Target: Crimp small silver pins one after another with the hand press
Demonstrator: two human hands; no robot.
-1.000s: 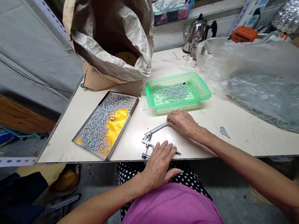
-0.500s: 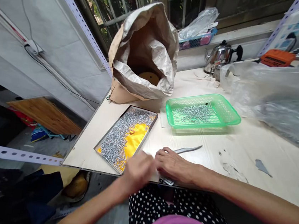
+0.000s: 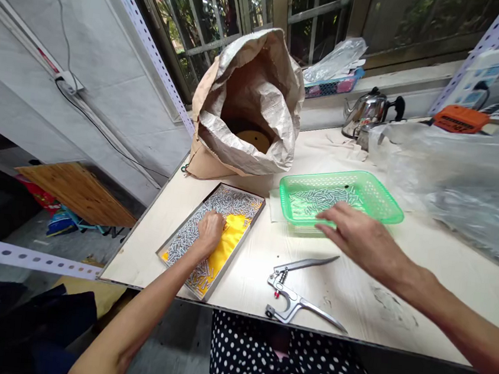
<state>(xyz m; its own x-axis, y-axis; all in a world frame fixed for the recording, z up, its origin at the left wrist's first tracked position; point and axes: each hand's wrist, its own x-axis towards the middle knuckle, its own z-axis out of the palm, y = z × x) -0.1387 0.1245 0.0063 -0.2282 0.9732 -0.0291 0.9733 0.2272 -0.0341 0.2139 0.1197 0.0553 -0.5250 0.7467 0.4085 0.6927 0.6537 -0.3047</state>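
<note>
- Left hand (image 3: 210, 230): left of the green basket (image 3: 384, 202); fingers curled, fingertips hidden.
- Left forearm (image 3: 160, 299): slants forward, left of the basket.
- Right hand (image 3: 356, 234): at the basket's near rim; fingers loosely extended, thumb apart, contact indeterminate.
- Right forearm (image 3: 442, 305): angled in from the basket's near right side.

On the table (image 3: 436, 278), the tray (image 3: 233, 246) lies to the left, metal pins (image 3: 186, 237) spread over a cloth (image 3: 225, 244) inside it and the left hand (image 3: 210, 229) among them; the pliers (image 3: 295, 303) lie to its right, near the front edge. Behind the pliers stands the basket (image 3: 384, 201), more pins in it, the right hand (image 3: 351, 233) at its near side. The paper sack (image 3: 272, 94) stands behind the tray, the kettle (image 3: 368, 113) behind the basket, a plastic bag (image 3: 463, 186) to the basket's right.
</note>
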